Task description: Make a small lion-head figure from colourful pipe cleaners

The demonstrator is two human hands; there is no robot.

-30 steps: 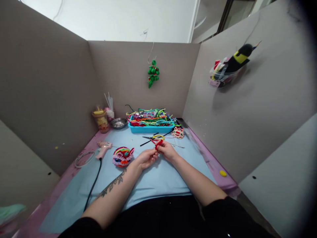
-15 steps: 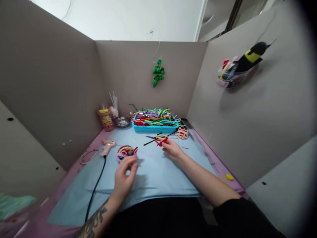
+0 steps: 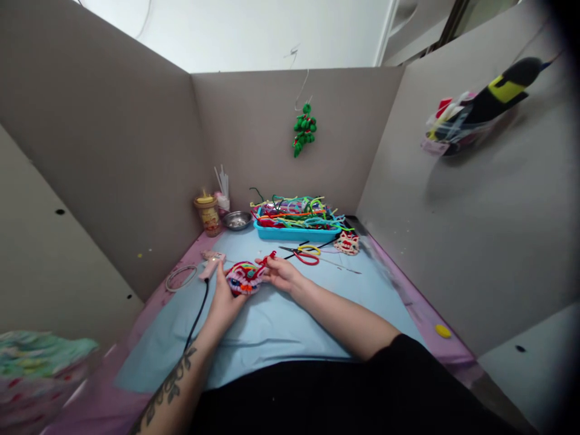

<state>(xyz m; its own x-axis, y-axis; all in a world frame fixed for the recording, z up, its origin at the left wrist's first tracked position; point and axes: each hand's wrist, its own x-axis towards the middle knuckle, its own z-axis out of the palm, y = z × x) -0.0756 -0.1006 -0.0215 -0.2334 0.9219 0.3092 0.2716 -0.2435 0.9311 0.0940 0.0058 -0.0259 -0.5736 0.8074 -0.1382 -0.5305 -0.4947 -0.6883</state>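
My left hand [image 3: 226, 305] is closed around the edge of a round fuzzy pipe-cleaner face [image 3: 245, 279], red, pink and rainbow striped, with an orange patch. Between the fingertips of my right hand [image 3: 286, 276] is a small red pipe-cleaner piece [image 3: 269, 258], held against the upper right of the face. Whether the two are joined cannot be seen. Scissors [image 3: 308, 260] with red and yellow handles lie beyond my right hand. A pink glue gun [image 3: 212, 266] rests just behind my left hand, its black cord [image 3: 198, 319] running toward me.
At the back, a blue basket [image 3: 296, 233] holds many coloured pipe cleaners. Left of it are a metal bowl [image 3: 237, 221] and a lidded cup [image 3: 208, 216]. A second pipe-cleaner face [image 3: 347, 243] lies at right. Grey panels [image 3: 290, 163] enclose the table; a green ornament [image 3: 304, 130] hangs there.
My left hand has picked up the round face from the table. My right hand has moved left, away from the scissors, bringing the red piece to the face. The view has shifted slightly.
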